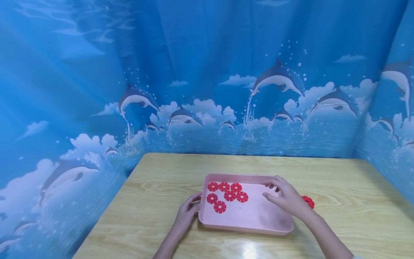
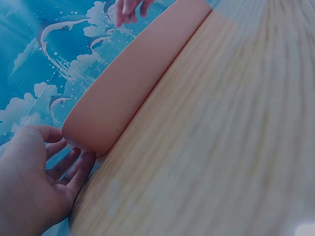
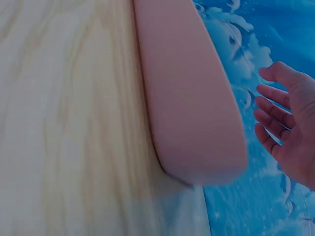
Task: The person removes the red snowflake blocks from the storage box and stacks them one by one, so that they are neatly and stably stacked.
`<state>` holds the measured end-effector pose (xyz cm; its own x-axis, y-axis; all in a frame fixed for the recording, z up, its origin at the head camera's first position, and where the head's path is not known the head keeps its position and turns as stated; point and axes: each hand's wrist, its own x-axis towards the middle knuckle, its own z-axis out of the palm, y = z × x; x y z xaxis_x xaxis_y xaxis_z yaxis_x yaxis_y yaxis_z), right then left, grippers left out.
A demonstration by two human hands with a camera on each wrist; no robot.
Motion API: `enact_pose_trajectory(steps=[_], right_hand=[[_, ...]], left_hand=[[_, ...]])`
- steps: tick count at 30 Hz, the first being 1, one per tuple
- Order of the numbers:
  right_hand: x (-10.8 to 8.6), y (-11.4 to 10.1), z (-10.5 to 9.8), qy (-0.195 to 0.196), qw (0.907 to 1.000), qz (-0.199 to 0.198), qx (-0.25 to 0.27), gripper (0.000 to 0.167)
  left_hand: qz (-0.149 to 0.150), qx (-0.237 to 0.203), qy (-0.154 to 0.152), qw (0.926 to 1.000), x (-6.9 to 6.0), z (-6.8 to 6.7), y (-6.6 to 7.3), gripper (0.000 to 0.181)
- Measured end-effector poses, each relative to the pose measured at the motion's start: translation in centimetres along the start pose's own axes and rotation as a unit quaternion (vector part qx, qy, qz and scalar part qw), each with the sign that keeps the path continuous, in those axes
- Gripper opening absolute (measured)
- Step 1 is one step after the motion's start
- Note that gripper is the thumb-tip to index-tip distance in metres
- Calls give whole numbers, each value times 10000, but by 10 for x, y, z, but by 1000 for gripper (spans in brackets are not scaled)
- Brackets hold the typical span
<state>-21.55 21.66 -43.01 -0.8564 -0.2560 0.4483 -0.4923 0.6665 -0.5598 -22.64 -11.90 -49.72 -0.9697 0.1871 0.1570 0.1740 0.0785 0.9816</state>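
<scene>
A shallow pink tray (image 1: 245,228) sits on the wooden table. Several red notched plastic discs (image 1: 230,196), like snowflake building pieces, lie flat in its left half. At the tray's left end my left hand (image 1: 187,212) holds the edge; in the left wrist view its bent fingers (image 2: 74,172) meet the outer wall and corner. My right hand (image 1: 288,197) hovers over the tray's right part, fingers loosely bent and apart. Nothing shows between them in the right wrist view, where the hand (image 3: 290,118) is beyond the tray wall (image 3: 192,98).
More red discs (image 1: 308,202) lie on the table right of the tray, partly hidden by my right wrist. The wooden tabletop (image 1: 161,176) ends at a blue curtain (image 1: 207,72) printed with dolphins, behind and along the sides.
</scene>
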Motion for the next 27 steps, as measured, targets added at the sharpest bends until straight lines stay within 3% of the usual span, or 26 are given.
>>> enact_pose_trajectory(steps=[4,12,18,27], right_hand=[[11,-4,23,-371,9990,98,228,28],[25,1,56,-714,9931,786,488,28],[25,12,66,-734,9922,810,593,30],[22,15,73,-871,9853,1407,413,32]], left_hand=[[-23,10,3,10000,1,0,0,42],[-29,-57,1,10000,-1,0,3,42],[20,6,5,10000,-1,1,2,42],[-61,57,14,10000,0,0,1,42]])
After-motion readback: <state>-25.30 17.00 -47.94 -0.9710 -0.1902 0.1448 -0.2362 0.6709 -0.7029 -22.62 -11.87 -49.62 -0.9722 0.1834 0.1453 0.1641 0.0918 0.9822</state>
